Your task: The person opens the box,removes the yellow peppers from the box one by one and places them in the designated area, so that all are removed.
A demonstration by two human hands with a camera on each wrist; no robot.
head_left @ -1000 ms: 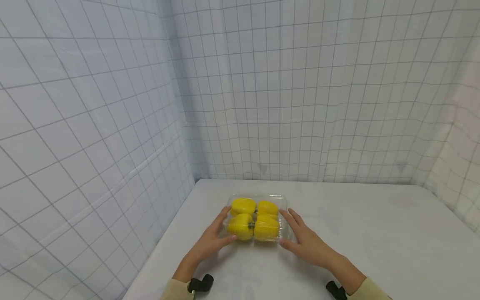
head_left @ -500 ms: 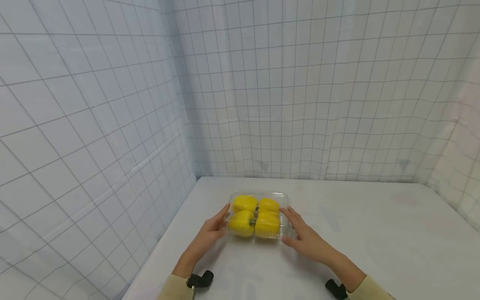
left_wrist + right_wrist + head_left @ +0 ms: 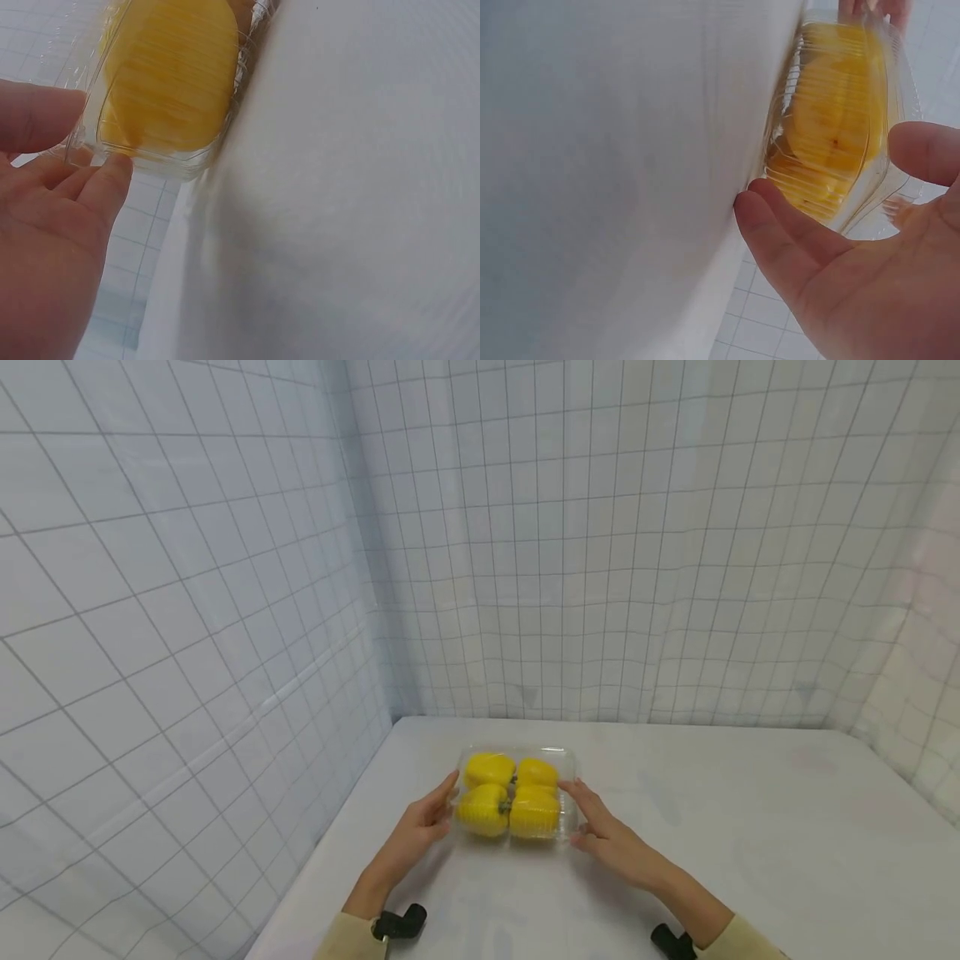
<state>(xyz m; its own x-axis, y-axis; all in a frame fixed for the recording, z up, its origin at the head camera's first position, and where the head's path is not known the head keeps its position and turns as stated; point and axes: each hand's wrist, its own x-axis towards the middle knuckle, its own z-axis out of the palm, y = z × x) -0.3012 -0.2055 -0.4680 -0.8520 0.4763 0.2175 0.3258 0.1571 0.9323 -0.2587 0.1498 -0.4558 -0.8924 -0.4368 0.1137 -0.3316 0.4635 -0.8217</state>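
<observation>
Peppers [image 3: 534, 812] sit in a clear container [image 3: 567, 811] that left hand [image 3: 417, 830] and right hand [image 3: 613, 845] touch, fingers loosely extended.

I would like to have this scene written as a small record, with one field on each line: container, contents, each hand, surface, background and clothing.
container: clear plastic container, resting on the table
contents: four yellow peppers, two rows of two, green stems near the middle
left hand: left hand at the container's left side, fingertips against its edge
right hand: right hand at the container's right side, thumb by its upper part, other fingertips low
surface: white table
background: white sheets with dark grid lines
clothing: pale sleeves
</observation>
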